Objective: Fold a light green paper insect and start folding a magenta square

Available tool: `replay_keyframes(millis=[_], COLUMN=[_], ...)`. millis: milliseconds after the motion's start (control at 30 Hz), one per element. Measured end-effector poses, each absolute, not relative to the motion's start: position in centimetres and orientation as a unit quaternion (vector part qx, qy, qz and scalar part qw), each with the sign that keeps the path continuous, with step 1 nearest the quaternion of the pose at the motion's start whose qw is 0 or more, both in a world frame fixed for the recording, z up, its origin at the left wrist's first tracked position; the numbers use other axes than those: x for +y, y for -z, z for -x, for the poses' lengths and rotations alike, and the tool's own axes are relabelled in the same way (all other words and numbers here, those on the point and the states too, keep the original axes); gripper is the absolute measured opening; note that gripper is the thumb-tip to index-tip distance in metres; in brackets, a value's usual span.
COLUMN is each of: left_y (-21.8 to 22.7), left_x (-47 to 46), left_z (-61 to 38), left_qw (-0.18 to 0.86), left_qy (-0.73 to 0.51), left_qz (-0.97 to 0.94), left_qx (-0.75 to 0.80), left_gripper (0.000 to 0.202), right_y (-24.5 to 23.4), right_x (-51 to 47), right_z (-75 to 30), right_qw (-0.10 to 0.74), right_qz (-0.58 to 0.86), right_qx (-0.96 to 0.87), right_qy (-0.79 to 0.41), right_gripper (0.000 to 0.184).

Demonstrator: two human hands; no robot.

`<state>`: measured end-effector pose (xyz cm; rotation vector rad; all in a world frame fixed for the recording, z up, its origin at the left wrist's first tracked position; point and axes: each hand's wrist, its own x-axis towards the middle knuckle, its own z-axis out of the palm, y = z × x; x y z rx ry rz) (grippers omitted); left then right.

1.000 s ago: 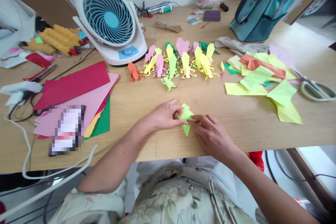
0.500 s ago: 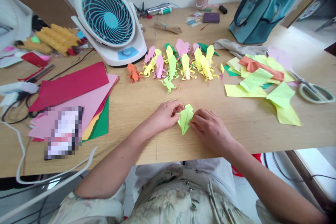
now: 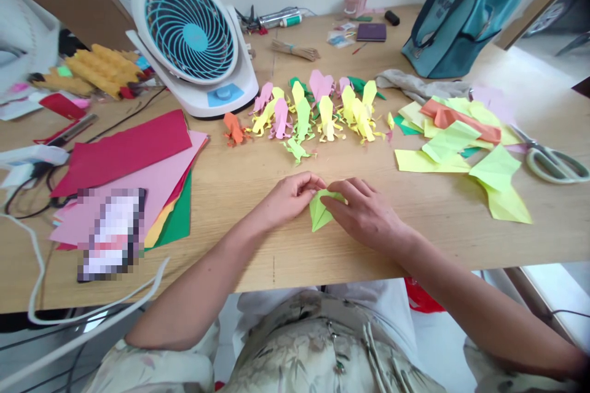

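A partly folded piece of light green origami paper (image 3: 319,216) lies in front of me near the table's front edge, its pointed end toward me. My left hand (image 3: 294,198) pinches its upper left edge between thumb and fingers. From the right, my right hand (image 3: 366,212) curls over the paper, thumb and fingertips gripping its upper right part and hiding some of it. Beyond my hands stand several folded paper figures in yellow, pink, green and orange; the nearest is a small light green figure (image 3: 296,150).
Coloured paper sheets (image 3: 129,147) and a pixelated object (image 3: 113,233) lie left, below a fan (image 3: 196,37). On the right are loose paper pieces (image 3: 495,166), scissors (image 3: 555,163) and a teal bag (image 3: 445,27). A white cable (image 3: 34,276) crosses the front left edge.
My right hand has moved up and inward over the paper, covering its upper right. The paper has turned and shifted slightly left. My left hand stays nearly in place.
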<state>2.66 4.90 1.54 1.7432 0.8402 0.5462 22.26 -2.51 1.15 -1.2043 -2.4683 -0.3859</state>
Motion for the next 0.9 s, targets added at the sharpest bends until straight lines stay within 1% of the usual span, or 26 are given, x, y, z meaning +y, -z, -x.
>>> replay_keyframes(millis=[100, 233, 467, 633, 767, 833, 900], left_y=[-2.2, -2.5, -1.6, -1.1, -1.1, -1.2, -1.3], left_x=[4.5, 4.2, 4.4, 4.3, 4.3, 4.3, 4.3], left_z=[-2.7, -2.7, -2.5, -2.6, -2.7, -2.8, -2.9], left_qw=[0.552, 0.629, 0.709, 0.731, 0.727, 0.726, 0.714], left_qy=[-0.216, -0.212, -0.164, -0.162, -0.192, -0.201, -0.206], left_qz=[-0.728, -0.683, -0.645, -0.628, -0.623, -0.619, -0.624], left_qx=[0.344, 0.307, 0.233, 0.212, 0.214, 0.225, 0.24], left_gripper=[0.028, 0.053, 0.084, 0.083, 0.066, 0.059, 0.056], right_y=[-1.1, -0.8, -0.4, -0.2, -0.3, -0.5, -0.5], right_x=[-2.4, -2.4, -2.3, -2.3, -2.4, -2.4, -2.4], right_z=[-22.4, -22.5, -22.8, -22.8, -22.9, -23.0, -23.0], right_qw=[0.228, 0.266, 0.318, 0.357, 0.408, 0.434, 0.457], right_qz=[0.417, 0.44, 0.46, 0.461, 0.471, 0.484, 0.501], right_qx=[-0.867, -0.848, -0.826, -0.812, -0.782, -0.758, -0.73], right_qy=[0.149, 0.133, 0.077, 0.028, -0.024, -0.054, -0.083], right_gripper=[0.016, 0.014, 0.013, 0.016, 0.019, 0.017, 0.014])
